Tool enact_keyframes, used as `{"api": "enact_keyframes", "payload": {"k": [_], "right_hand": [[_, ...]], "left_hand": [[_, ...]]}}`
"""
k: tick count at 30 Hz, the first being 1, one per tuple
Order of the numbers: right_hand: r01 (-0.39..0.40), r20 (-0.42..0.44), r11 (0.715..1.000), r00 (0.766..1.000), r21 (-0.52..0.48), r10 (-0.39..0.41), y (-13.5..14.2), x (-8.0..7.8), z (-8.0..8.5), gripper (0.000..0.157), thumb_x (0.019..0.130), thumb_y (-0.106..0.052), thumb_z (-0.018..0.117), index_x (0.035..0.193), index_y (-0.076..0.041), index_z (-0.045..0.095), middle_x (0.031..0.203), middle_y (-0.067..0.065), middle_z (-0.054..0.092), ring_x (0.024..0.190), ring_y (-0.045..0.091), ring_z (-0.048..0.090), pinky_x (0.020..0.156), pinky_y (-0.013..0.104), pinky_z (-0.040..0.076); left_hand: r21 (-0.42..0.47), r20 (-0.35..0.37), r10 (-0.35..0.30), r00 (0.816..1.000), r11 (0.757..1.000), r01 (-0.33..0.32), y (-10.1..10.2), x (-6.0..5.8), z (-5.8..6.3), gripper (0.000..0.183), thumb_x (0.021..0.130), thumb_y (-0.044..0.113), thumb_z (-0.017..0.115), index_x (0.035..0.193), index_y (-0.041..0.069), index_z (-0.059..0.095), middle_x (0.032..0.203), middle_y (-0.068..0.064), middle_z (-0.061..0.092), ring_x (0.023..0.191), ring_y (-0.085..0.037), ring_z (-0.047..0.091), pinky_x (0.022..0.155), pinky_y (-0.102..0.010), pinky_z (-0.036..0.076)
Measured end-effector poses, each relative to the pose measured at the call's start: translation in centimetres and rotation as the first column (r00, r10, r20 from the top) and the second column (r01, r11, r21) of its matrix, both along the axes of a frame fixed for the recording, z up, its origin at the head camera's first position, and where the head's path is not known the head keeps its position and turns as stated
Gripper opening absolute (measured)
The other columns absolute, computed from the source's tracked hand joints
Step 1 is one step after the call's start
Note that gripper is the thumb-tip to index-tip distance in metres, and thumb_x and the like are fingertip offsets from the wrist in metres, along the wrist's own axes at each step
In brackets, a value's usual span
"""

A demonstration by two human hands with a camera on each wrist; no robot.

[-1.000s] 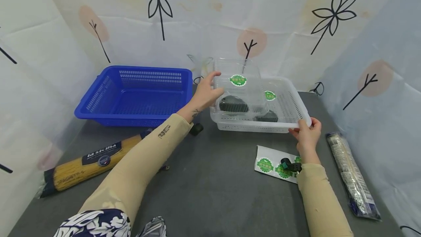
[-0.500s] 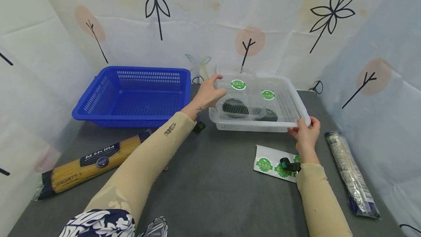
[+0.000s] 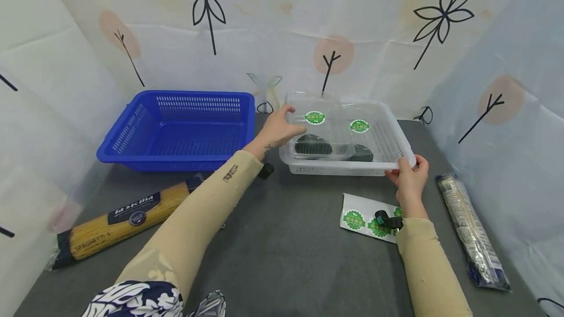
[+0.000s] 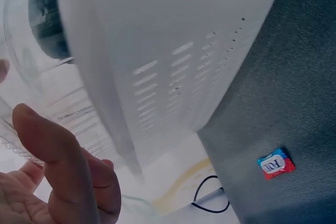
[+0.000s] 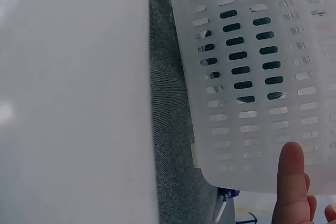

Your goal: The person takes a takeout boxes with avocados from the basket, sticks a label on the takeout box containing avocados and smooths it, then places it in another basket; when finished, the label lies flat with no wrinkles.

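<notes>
My left hand (image 3: pixel 279 128) grips the left end of a clear plastic box (image 3: pixel 304 128) with a green label, its thumb and forefinger spread along the edge. Something dark (image 3: pixel 313 145) shows inside. The box lies in the left part of a white slotted basket (image 3: pixel 394 133). Beside it in the basket is a second green label (image 3: pixel 359 126), with another dark item (image 3: pixel 362 153) below it. At the basket's front right corner, my right hand (image 3: pixel 411 180) pinches the rim. From the right wrist view, one finger (image 5: pixel 291 182) lies against the slotted wall.
A blue basket (image 3: pixel 167 160) stands at the left. In front of it lies a spaghetti pack (image 3: pixel 132 216). A sheet of green labels (image 3: pixel 363 221) sits before the white basket, and a long shiny packet (image 3: pixel 473 234) lies at the right. The left wrist view shows a small wrapped sweet (image 4: pixel 276 163).
The clear box has come down from a tilted, raised position into the white basket, with my left hand still at its left end. My right hand has stayed on the rim.
</notes>
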State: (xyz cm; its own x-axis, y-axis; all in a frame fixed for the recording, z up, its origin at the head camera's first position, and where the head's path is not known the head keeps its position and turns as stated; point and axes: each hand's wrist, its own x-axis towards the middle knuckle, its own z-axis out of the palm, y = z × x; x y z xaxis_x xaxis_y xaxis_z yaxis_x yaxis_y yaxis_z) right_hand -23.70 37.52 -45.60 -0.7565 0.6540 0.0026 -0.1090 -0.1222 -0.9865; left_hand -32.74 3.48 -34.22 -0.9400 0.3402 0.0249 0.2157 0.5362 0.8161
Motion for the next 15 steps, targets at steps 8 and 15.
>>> {"api": "enact_keyframes", "payload": {"k": [8, 15], "right_hand": [[-0.01, -0.046, 1.0, 0.999, 0.024, 0.011, 0.6, -0.5, -1.1, 0.043, 0.081, -0.025, 0.06, 0.116, -0.022, 0.036, 0.107, 0.004, 0.041, 0.059, 0.014, 0.048, 0.059, 0.034, 0.052], [0.002, -0.031, 0.999, 1.0, 0.036, -0.001, 0.7, -0.4, -1.3, 0.044, 0.08, -0.03, 0.061, 0.116, -0.023, 0.037, 0.107, 0.003, 0.041, 0.061, 0.014, 0.049, 0.056, 0.033, 0.052]], "left_hand": [[-0.075, 0.001, 0.013, 1.0, 0.997, -0.013, 0.1, -0.2, -0.4, 0.066, 0.069, 0.041, 0.063, 0.125, 0.02, 0.035, 0.074, -0.007, 0.047, 0.045, -0.014, 0.041, 0.04, -0.026, 0.04], [-0.087, -0.026, 0.033, 0.999, 0.996, -0.035, 0.1, -0.1, -0.9, 0.065, 0.069, 0.045, 0.061, 0.124, 0.023, 0.035, 0.106, -0.015, 0.043, 0.076, -0.022, 0.048, 0.054, -0.033, 0.046]]}}
